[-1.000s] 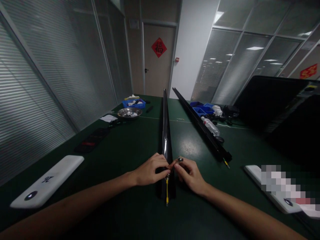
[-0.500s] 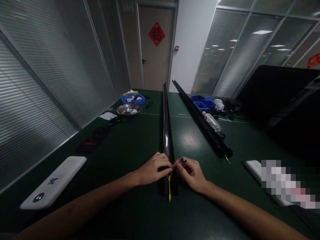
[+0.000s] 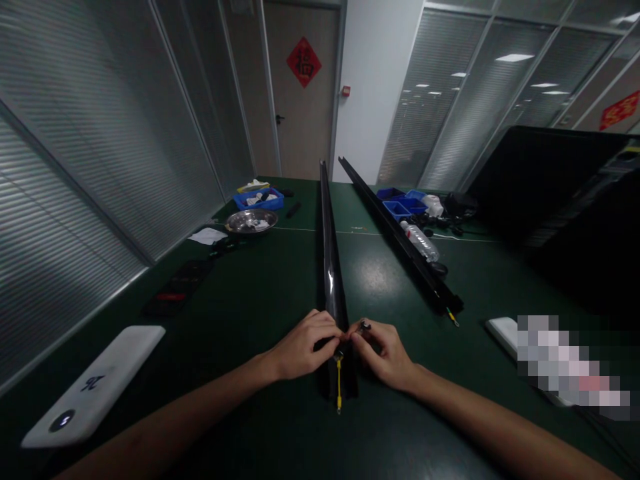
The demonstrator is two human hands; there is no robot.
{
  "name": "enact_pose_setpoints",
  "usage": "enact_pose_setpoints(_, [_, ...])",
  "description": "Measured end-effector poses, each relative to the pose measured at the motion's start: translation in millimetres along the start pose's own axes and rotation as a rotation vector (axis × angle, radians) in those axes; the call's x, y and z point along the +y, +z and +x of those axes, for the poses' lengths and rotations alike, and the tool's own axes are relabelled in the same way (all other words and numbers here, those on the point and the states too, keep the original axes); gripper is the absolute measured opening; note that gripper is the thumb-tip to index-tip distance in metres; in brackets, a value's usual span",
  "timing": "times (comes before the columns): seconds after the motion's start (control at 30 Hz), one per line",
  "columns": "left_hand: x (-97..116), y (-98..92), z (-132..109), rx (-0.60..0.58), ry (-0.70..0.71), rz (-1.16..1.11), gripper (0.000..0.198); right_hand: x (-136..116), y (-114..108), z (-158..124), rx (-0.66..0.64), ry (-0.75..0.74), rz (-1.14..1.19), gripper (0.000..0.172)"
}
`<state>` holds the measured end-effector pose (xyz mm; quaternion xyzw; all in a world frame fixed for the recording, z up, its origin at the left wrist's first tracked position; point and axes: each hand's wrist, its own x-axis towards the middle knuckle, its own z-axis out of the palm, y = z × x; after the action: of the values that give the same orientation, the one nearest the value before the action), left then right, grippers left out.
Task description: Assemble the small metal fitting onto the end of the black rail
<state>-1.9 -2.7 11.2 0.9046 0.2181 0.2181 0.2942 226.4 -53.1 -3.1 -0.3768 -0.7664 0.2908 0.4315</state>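
A long black rail lies down the middle of the green table, its near end between my hands. My left hand is closed with fingertips pinched on the rail's near end, beside a yellow wire that hangs out of it. My right hand is closed too, pinching a small dark metal part right against the rail end. The fingertips of both hands nearly meet over the rail.
A second black rail lies to the right with a water bottle beside it. Blue bins stand at the back right, a metal bowl and blue tray back left. White flat devices lie at near left and right.
The view has shifted a little; my hands stay pinched at the rail's end, moved slightly closer together.
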Motion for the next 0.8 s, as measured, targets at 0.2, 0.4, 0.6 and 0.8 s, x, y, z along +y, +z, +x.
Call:
enact_pose_setpoints(0.2, [0.2, -1.6, -0.2, -0.027, 0.005, -0.009, 0.026, 1.2, 0.6, 0.9, 0.018, 0.012, 0.006, 0.025])
enact_pose_setpoints(0.4, [-3.5, -1.6, 1.0, -0.033, 0.007, -0.039, 0.024, 3.4, 1.6, 1.6, 0.016, 0.051, 0.004, 0.022])
enact_pose_setpoints(0.6, [-7.1, -1.2, 2.9, -0.042, -0.025, -0.116, 0.022, 2.2, -1.4, 4.5, -0.029, 0.053, 0.061, 0.019])
enact_pose_setpoints(0.8, [-7.7, -3.5, 4.9, -0.075, -0.046, -0.138, 0.020, 4.6, -3.4, 5.3, -0.069, 0.094, 0.133, 0.028])
